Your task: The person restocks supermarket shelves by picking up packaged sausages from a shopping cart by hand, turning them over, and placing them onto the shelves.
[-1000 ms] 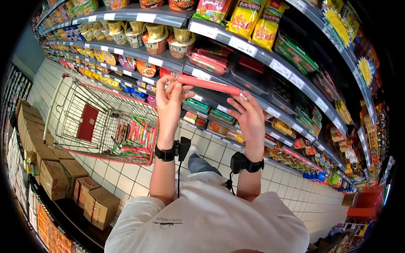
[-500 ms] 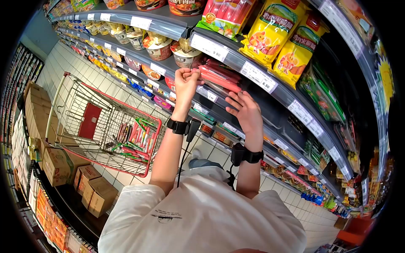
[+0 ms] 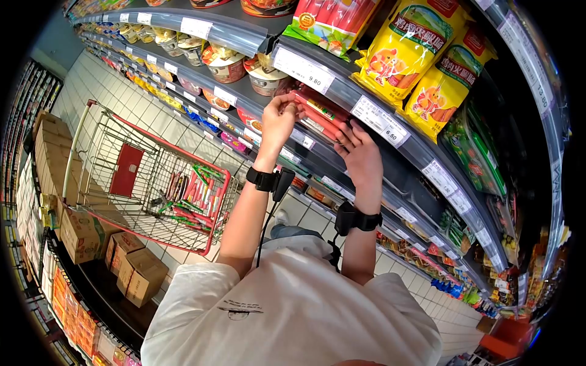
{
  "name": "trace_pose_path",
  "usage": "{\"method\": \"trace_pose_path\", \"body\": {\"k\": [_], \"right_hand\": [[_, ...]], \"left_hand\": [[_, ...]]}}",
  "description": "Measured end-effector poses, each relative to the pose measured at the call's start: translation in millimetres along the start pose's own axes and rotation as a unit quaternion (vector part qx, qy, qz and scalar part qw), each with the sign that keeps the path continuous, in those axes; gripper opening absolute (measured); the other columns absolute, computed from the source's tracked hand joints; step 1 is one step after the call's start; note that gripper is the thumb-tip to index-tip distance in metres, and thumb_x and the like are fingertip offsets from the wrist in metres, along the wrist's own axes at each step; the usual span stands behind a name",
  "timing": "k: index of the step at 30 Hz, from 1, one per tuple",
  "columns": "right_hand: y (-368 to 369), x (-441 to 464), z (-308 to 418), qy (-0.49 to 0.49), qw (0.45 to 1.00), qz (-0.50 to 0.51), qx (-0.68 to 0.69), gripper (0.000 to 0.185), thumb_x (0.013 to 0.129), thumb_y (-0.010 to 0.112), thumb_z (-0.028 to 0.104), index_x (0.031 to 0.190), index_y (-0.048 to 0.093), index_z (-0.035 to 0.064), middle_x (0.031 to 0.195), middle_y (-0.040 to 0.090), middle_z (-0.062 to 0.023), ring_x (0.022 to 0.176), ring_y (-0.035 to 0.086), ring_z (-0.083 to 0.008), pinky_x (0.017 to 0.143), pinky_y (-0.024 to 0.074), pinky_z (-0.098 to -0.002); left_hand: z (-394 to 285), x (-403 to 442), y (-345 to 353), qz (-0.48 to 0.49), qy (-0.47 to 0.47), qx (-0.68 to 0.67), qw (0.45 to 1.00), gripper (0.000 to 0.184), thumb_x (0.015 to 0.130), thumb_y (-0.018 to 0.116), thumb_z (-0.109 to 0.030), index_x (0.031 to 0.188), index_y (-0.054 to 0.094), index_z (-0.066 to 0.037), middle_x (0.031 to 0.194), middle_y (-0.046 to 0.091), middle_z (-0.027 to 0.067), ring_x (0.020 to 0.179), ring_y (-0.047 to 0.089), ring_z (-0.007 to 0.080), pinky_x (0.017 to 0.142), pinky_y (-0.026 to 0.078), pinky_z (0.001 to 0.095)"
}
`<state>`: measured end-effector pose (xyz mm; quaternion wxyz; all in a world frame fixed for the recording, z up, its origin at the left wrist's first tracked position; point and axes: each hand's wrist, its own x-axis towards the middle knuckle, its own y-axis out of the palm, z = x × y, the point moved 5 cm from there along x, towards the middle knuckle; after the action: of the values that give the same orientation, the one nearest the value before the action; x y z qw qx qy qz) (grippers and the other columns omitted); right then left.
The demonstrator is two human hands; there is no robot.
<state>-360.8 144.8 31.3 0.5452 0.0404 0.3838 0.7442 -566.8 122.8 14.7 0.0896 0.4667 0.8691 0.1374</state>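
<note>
Red sausage sticks (image 3: 318,114) lie on a middle shelf, below the 9.80 price tag. My left hand (image 3: 281,120) is at their left end, its thumb and fingers pinched together at a red stick. At the right end, my right hand (image 3: 359,152) touches the sticks with its fingertips, its fingers bent and slightly spread. The top stick shows a yellow and green label. Each wrist wears a black strap with a small device. Whether one stick or more lies between my left fingers is hard to make out.
A shopping cart (image 3: 126,170) with several sausage sticks stands at the left. Cup noodles (image 3: 223,63) sit left of my hands, and yellow sausage bags (image 3: 400,49) are on the shelf above. Cardboard boxes (image 3: 141,279) line the lower left.
The red stick that I held up between both hands is now down among the others on the shelf. Both hands have moved to the shelf, and the view has come closer to it.
</note>
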Motion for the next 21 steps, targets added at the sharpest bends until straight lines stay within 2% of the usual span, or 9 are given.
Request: {"method": "trace_pose_path", "body": {"k": [2,4,7,10,13,16,17,19,21], "right_hand": [[2.0,-2.1,-1.1,0.002,1.000,-0.002,0.000,0.031,0.090,0.053,0.017,0.118,0.047,0.0058,0.111,0.061,-0.0102,0.097,0.059,-0.0215,0.082,0.0465,-0.0367],[5.3,-5.6,-4.7,0.005,1.000,-0.001,-0.001,0.031,0.090,0.054,0.017,0.118,0.048,0.0061,0.109,0.061,-0.0092,0.095,0.059,-0.0210,0.081,0.0466,-0.0365],[17.3,-15.7,-13.9,0.008,1.000,0.023,0.007,0.026,0.088,0.057,0.017,0.112,0.051,0.0072,0.103,0.060,-0.0074,0.094,0.058,-0.0199,0.079,0.0463,-0.0359],[32.6,-27.3,-31.4,0.002,0.997,0.073,0.003,0.031,0.089,0.057,0.019,0.116,0.050,0.0050,0.107,0.059,-0.0100,0.096,0.056,-0.0202,0.081,0.0446,-0.0367],[56.7,-45.4,-53.0,0.038,0.997,0.071,-0.014,0.030,0.088,0.057,0.018,0.114,0.051,0.0053,0.105,0.059,-0.0092,0.095,0.056,-0.0196,0.081,0.0449,-0.0366],[80.6,-68.8,-83.9,0.066,0.993,0.093,-0.037,0.025,0.088,0.058,0.016,0.111,0.054,0.0045,0.102,0.060,-0.0085,0.091,0.058,-0.0184,0.080,0.0462,-0.0355],[89.1,-75.2,-95.5,0.074,0.988,0.120,-0.055,0.022,0.089,0.060,0.015,0.108,0.057,0.0060,0.099,0.062,-0.0061,0.089,0.058,-0.0167,0.079,0.0463,-0.0343],[112.5,-95.0,-121.1,0.083,0.978,0.167,-0.098,0.018,0.090,0.061,0.016,0.106,0.061,0.0073,0.096,0.065,-0.0033,0.087,0.059,-0.0134,0.077,0.0469,-0.0315],[127.1,-107.1,-154.7,0.112,0.966,0.187,-0.137,0.020,0.089,0.062,0.014,0.107,0.061,0.0054,0.097,0.064,-0.0050,0.086,0.059,-0.0135,0.075,0.0482,-0.0308]], "left_hand": [[-1.8,-9.3,-5.6,0.001,-0.016,-0.018,1.000,0.020,0.091,0.045,-0.003,0.104,0.052,0.011,0.094,0.062,0.0152,0.080,0.066,0.0205,0.072,0.057,0.0303],[-4.1,-19.1,-13.9,0.034,-0.025,0.002,0.999,0.023,0.092,0.042,-0.005,0.108,0.052,0.010,0.100,0.062,0.0165,0.088,0.065,0.0233,0.078,0.056,0.0321],[-10.2,-37.9,-37.3,0.014,-0.037,0.007,0.999,0.021,0.092,0.043,-0.005,0.104,0.053,0.010,0.098,0.062,0.0158,0.087,0.065,0.0226,0.077,0.057,0.0327],[-13.6,-55.9,-72.4,-0.001,-0.035,0.022,0.999,0.021,0.092,0.046,-0.007,0.103,0.054,0.008,0.097,0.062,0.0135,0.085,0.065,0.0211,0.074,0.057,0.0320],[-23.0,-88.5,-108.7,-0.032,-0.060,0.060,0.996,0.017,0.091,0.053,-0.012,0.099,0.059,0.002,0.083,0.064,0.0066,0.078,0.065,0.0150,0.063,0.055,0.0288],[-31.9,-127.2,-148.5,-0.035,-0.062,0.057,0.996,0.017,0.089,0.053,-0.012,0.098,0.059,0.002,0.087,0.064,0.0064,0.076,0.064,0.0154,0.062,0.055,0.0290],[-34.0,-142.1,-164.8,-0.032,-0.068,0.092,0.993,0.018,0.092,0.053,-0.014,0.102,0.057,0.000,0.094,0.064,0.0080,0.082,0.064,0.0154,0.068,0.054,0.0297],[-45.6,-174.8,-196.6,-0.056,-0.070,0.115,0.989,0.018,0.091,0.054,-0.015,0.100,0.058,0.001,0.092,0.064,0.0073,0.078,0.064,0.0151,0.066,0.054,0.0292],[-52.1,-208.6,-230.8,-0.068,-0.077,0.102,0.989,0.018,0.091,0.056,-0.015,0.099,0.059,0.001,0.088,0.064,0.0065,0.077,0.064,0.0139,0.065,0.054,0.0285]]}}
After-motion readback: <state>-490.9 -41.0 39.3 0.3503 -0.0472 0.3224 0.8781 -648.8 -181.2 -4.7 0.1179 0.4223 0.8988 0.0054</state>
